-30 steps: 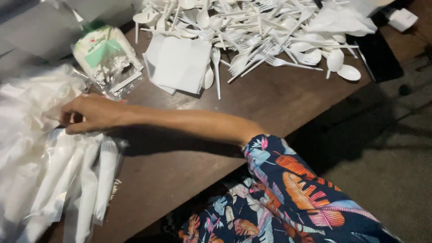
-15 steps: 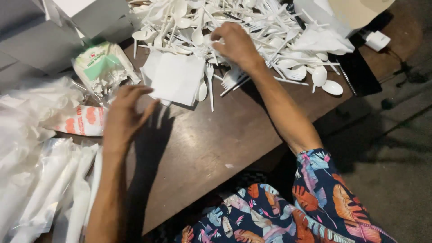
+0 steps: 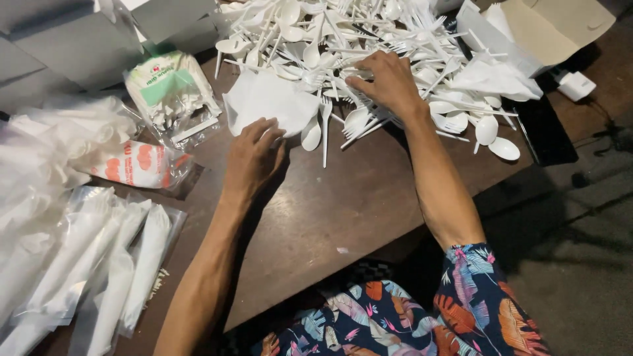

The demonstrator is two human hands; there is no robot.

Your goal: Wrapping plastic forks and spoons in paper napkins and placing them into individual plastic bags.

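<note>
Left hand [image 3: 254,155]: palm down on the near edge of a stack of white paper napkins [image 3: 270,105], fingers spread and flat; it presses the paper and does not close around anything.
Right hand [image 3: 389,82]: buried in the heap of white plastic cutlery [image 3: 369,39], fingers curled over a few handles; whether it grips one piece firmly cannot be told.
Cutlery heap: spoons and forks mixed, spread across the far middle of the brown surface [image 3: 349,204], with stray spoons [image 3: 494,138] on the right near the edge.
Napkins: just left of the heap, touching it, with a single fork [image 3: 325,128] lying at their right edge.
Left side: a clear bag of wrapped items with green print [image 3: 171,92] far, a flat packet with orange print [image 3: 135,165] nearer, and filled clear sleeves [image 3: 112,264] nearest.
Far right: an open cardboard box [image 3: 560,26].
Step in hand (judged): gathering the parts of one set, a napkin under the left hand and utensils under the right.
Next move calls for (judged): separating a single napkin from the stack and lifting chosen pieces clear of the tangled heap without dragging others along.
</note>
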